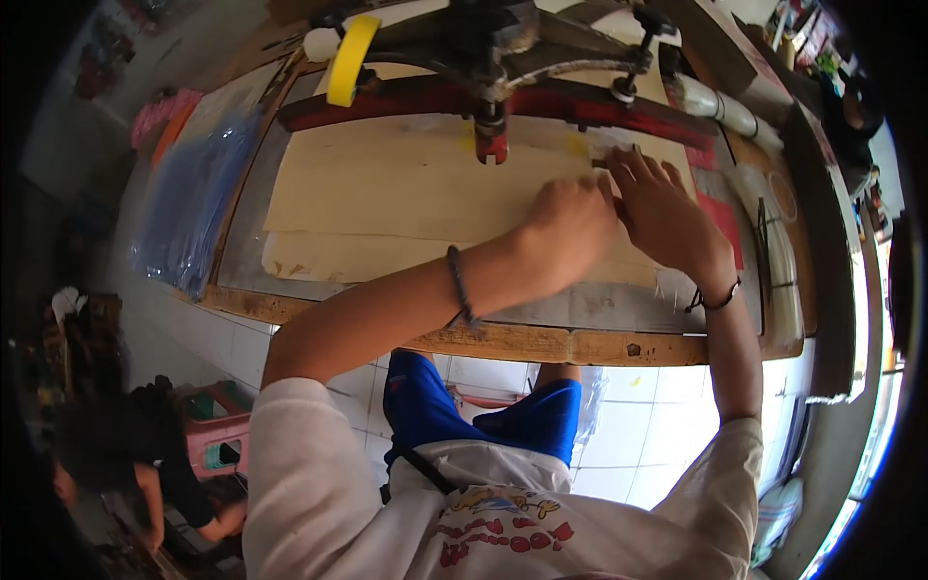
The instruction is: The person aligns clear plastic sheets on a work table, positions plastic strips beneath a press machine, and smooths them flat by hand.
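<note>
My left hand is closed over the right part of a pale tan sheet, its fingertips hidden; what it holds, if anything, does not show. Beside it, my right hand rests with fingers stretched forward and slightly bent, close to a small dark piece at the sheet. The two hands meet or nearly meet at the fingers. Just beyond them a red bar crosses the board, below a dark metal press frame with a red-tipped fitting.
A yellow tape roll hangs on the frame's left. Clear plastic sheets lie at the table's left, rolled plastic at its right. The wooden table edge is nearest me. Another person is low at the left, by a pink stool.
</note>
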### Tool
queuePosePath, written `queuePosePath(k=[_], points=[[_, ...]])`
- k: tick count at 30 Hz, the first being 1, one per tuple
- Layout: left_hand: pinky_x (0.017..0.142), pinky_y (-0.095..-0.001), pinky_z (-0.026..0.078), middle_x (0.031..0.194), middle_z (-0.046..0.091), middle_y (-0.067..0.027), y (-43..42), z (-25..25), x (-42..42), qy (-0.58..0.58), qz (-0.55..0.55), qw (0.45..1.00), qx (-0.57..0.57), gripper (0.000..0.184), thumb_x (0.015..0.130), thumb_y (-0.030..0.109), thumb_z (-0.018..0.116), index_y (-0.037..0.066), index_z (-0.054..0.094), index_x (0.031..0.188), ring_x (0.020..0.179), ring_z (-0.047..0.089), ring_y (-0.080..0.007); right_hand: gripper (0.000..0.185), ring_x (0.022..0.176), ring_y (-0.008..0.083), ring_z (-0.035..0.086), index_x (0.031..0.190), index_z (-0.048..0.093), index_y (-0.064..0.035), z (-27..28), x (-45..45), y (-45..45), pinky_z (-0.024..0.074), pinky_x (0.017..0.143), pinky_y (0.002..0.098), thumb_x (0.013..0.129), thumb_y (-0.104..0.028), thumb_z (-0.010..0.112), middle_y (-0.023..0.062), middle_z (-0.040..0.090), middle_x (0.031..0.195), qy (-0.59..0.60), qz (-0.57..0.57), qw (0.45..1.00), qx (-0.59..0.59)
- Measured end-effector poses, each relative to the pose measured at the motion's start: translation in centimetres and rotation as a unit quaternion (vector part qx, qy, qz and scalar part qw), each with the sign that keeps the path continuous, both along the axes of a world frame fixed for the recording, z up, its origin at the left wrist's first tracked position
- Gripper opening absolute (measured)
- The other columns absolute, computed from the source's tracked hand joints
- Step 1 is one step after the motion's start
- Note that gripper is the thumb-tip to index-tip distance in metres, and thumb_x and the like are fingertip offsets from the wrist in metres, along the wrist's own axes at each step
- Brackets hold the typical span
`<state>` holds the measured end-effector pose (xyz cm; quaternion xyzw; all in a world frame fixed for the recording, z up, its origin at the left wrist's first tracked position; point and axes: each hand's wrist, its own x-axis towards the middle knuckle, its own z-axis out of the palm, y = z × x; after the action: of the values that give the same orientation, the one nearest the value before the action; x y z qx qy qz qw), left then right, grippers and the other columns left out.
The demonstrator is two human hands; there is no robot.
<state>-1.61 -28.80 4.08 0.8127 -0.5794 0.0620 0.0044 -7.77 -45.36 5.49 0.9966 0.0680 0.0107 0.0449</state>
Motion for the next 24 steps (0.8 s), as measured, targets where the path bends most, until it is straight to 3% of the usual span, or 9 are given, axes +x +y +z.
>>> queuePosePath(k=[4, 7, 9, 12, 16, 19, 24], points=[[0.088, -0.0412, 0.053, 0.113, 0.057, -0.0238, 6.2, 2.4, -1.6, 0.063, -0.052, 0.997, 0.014, 0.036, 0.086, 0.01, 0.058, -0.013, 0.059, 0.114, 0.099, 0.063, -0.0335, 0.056, 0.144, 0.0358, 0.032, 0.146, 0.034, 0.0026, -0.5, -0.4, 0.3, 0.0284, 0.117, 0.0528, 0.104, -0.034, 0.044, 0.0214, 0.036, 0.152, -0.001, -0.024, 1.0, 0.003], [0.103, -0.0437, 0.044, 0.127, 0.052, -0.0246, 11.1, 3.0, 0.4, 0.027, 0.025, 0.999, -0.006, 0.046, 0.092, 0.018, 0.058, -0.012, 0.053, 0.127, 0.119, 0.053, -0.0356, 0.065, 0.145, 0.0345, 0.031, 0.148, 0.031, 0.0013, -0.3, -0.6, 0.8, 0.0277, 0.118, 0.0518, 0.103, -0.044, 0.041, 0.0197, 0.034, 0.155, 0.003, -0.034, 0.999, -0.015], [0.109, -0.0446, 0.039, 0.134, 0.049, -0.0236, 13.1, 1.5, 3.2, -0.008, 0.077, 0.994, -0.077, 0.051, 0.094, 0.023, 0.059, -0.01, 0.049, 0.133, 0.127, 0.048, -0.0367, 0.066, 0.145, 0.0341, 0.031, 0.149, 0.031, 0.0009, -0.3, -0.7, 0.9, 0.0277, 0.118, 0.0516, 0.103, -0.045, 0.042, 0.0198, 0.034, 0.155, 0.005, -0.037, 0.999, -0.014], [0.114, -0.0454, 0.034, 0.144, 0.044, -0.0196, 14.2, 0.3, 6.8, -0.022, 0.014, 0.997, -0.079, 0.053, 0.095, 0.027, 0.06, -0.005, 0.049, 0.136, 0.134, 0.042, -0.0372, 0.066, 0.145, 0.0333, 0.031, 0.149, 0.031, 0.0006, -0.1, -0.9, 1.3, 0.0275, 0.118, 0.0511, 0.103, -0.045, 0.042, 0.0197, 0.034, 0.155, 0.005, -0.042, 0.999, -0.02], [0.116, -0.0464, 0.031, 0.145, 0.044, -0.0186, 14.2, -0.7, 8.5, -0.017, -0.005, 0.993, -0.115, 0.053, 0.093, 0.027, 0.062, -0.002, 0.049, 0.136, 0.136, 0.039, -0.0373, 0.066, 0.146, 0.0327, 0.031, 0.149, 0.031, 0.0012, -0.1, -0.8, 1.4, 0.0271, 0.119, 0.0502, 0.103, -0.045, 0.042, 0.0195, 0.034, 0.155, 0.002, -0.042, 0.998, -0.035], [0.114, -0.0477, 0.033, 0.145, 0.043, -0.0196, 14.1, -1.6, 8.8, 0.081, 0.025, 0.987, -0.139, 0.055, 0.091, 0.03, 0.064, 0.0, 0.051, 0.135, 0.134, 0.04, -0.0391, 0.065, 0.145, 0.0326, 0.031, 0.148, 0.032, 0.0018, -0.2, -0.8, 1.4, 0.0273, 0.119, 0.0492, 0.103, -0.044, 0.042, 0.0194, 0.034, 0.155, -0.003, -0.038, 0.998, -0.048], [0.11, -0.0489, 0.036, 0.143, 0.044, -0.021, 12.8, -1.8, 8.2, 0.05, 0.062, 0.987, -0.138, 0.054, 0.089, 0.033, 0.065, 0.004, 0.053, 0.133, 0.129, 0.043, -0.0423, 0.064, 0.145, 0.0321, 0.032, 0.148, 0.032, 0.0024, 0.0, -0.8, 1.7, 0.0293, 0.118, 0.0479, 0.102, -0.041, 0.045, 0.0206, 0.035, 0.154, -0.008, -0.039, 0.998, -0.041]])
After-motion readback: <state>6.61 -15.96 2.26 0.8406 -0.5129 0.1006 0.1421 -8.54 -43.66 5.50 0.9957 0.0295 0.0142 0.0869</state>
